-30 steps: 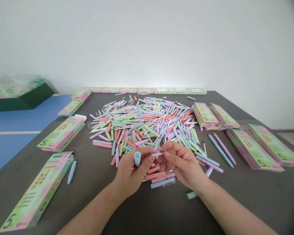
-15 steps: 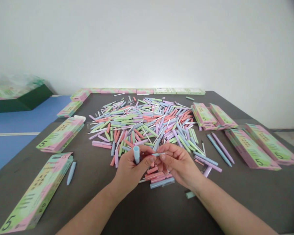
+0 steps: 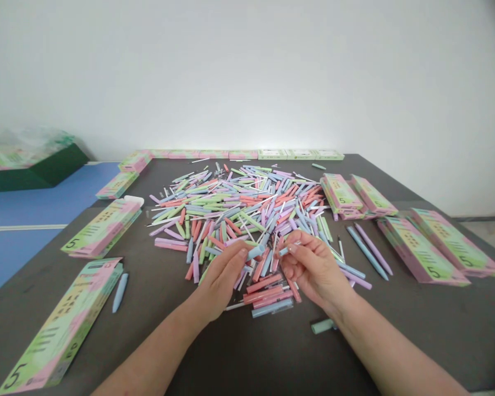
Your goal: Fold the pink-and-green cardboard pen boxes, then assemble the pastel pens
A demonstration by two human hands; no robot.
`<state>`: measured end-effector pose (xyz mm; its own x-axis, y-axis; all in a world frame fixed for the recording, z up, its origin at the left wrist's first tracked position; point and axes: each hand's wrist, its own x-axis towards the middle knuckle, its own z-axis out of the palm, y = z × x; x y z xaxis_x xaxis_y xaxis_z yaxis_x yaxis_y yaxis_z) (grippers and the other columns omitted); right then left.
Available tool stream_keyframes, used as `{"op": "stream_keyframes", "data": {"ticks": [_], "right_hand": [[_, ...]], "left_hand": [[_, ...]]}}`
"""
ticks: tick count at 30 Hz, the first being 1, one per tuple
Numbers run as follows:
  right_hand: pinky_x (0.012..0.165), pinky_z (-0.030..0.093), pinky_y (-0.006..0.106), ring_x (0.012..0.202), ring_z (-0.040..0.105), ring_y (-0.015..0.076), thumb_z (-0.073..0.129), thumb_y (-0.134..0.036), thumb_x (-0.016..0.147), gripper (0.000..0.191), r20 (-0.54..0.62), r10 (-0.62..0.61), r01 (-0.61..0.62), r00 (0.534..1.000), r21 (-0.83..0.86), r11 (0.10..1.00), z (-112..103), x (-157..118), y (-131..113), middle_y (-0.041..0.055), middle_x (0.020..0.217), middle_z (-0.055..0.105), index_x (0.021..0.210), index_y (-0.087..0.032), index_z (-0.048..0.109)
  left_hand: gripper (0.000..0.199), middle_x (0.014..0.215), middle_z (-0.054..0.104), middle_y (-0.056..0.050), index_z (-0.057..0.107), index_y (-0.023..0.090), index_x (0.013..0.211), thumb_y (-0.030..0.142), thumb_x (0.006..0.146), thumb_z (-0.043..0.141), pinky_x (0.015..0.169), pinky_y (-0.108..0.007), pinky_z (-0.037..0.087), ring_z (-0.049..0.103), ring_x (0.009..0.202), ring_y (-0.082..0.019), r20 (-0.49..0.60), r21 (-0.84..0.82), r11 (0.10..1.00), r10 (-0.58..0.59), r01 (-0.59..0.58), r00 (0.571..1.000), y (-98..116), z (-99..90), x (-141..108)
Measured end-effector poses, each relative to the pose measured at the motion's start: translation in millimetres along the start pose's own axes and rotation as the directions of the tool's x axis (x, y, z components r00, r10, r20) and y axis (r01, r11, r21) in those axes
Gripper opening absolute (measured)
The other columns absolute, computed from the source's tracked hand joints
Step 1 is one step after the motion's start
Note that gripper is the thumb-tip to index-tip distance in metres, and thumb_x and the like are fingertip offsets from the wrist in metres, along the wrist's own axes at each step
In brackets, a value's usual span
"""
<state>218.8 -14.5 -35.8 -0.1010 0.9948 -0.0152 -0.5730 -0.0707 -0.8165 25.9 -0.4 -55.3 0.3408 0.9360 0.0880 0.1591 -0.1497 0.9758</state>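
Observation:
My left hand (image 3: 223,275) is closed around a light blue pen cap or barrel (image 3: 254,252), whose wide end points to the right. A short gap away, my right hand (image 3: 311,269) pinches a small light blue pen part (image 3: 289,248) between thumb and fingertips; most of it is covered by the fingers. Behind and beneath both hands spreads a big pile of pastel pen parts (image 3: 214,206) in green, purple, blue and red, with white refills among them. Just in front of the hands lie several red pen pieces (image 3: 264,295) and a blue barrel (image 3: 272,308).
Printed pen boxes (image 3: 61,324) line the left side of the dark table (image 3: 231,357), and more boxes (image 3: 424,250) are stacked at the right. A blue pen (image 3: 368,252) and a purple pen (image 3: 373,247) lie beside them. One green cap (image 3: 322,326) is near my right wrist.
My hands have moved apart. The blue piece in my left hand has tipped from upright to pointing right, and my right hand has shifted right with its small blue part.

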Motion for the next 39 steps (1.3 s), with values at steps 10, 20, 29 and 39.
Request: {"op": "stream_keyframes", "data": {"ticks": [10, 20, 29, 39], "right_hand": [[0.039, 0.048, 0.016, 0.055, 0.068, 0.0125, 0.06, -0.038, 0.09, 0.021, 0.225, 0.142, -0.116, 0.964, -0.123, 0.986, 4, -5, -6, 0.0024, 0.077, 0.069, 0.089, -0.019, 0.052], [0.058, 0.045, 0.024, 0.061, 0.058, 0.012, 0.051, -0.031, 0.096, 0.02, 0.318, -0.131, 0.337, 0.939, -0.775, 0.535, -1, -13, -14, 0.0011, 0.07, 0.063, 0.1, -0.019, 0.067], [0.06, 0.044, 0.026, 0.064, 0.057, 0.0135, 0.055, -0.02, 0.092, 0.017, 0.413, -0.224, 0.469, 0.883, -0.811, 0.35, 0, -12, -15, 0.0036, 0.076, 0.066, 0.098, -0.019, 0.07], [0.041, 0.036, 0.019, 0.046, 0.048, 0.0082, 0.064, -0.031, 0.087, 0.015, 0.177, -0.083, 0.184, 0.981, -0.686, 0.704, -1, -7, -6, -0.0064, 0.057, 0.052, 0.096, -0.019, 0.06]], "left_hand": [[0.029, 0.084, 0.059, -0.003, 0.064, 0.018, 0.081, 0.031, 0.093, 0.041, 0.069, -0.028, 0.043, 0.054, 0.076, -0.016, -0.027, 0.114, 0.984, 0.138, -0.134, 0.99, 16, -6.3, 9], [0.029, 0.083, 0.054, -0.003, 0.065, 0.018, 0.083, 0.028, 0.094, 0.04, 0.077, -0.032, 0.04, 0.052, 0.082, -0.019, -0.007, 0.218, 0.95, 0.23, -0.223, 0.973, 12, -11.4, 10], [0.027, 0.085, 0.056, -0.004, 0.064, 0.019, 0.084, 0.028, 0.095, 0.041, 0.08, -0.033, 0.04, 0.053, 0.085, -0.019, -0.001, 0.308, 0.916, 0.27, -0.257, 0.963, 15, -11.3, 8], [0.021, 0.091, 0.057, -0.005, 0.066, 0.019, 0.095, 0.027, 0.095, 0.047, 0.077, -0.031, 0.043, 0.055, 0.087, -0.018, 0.034, 0.36, 0.881, 0.317, -0.308, 0.948, 15, -9.3, 7]]}}
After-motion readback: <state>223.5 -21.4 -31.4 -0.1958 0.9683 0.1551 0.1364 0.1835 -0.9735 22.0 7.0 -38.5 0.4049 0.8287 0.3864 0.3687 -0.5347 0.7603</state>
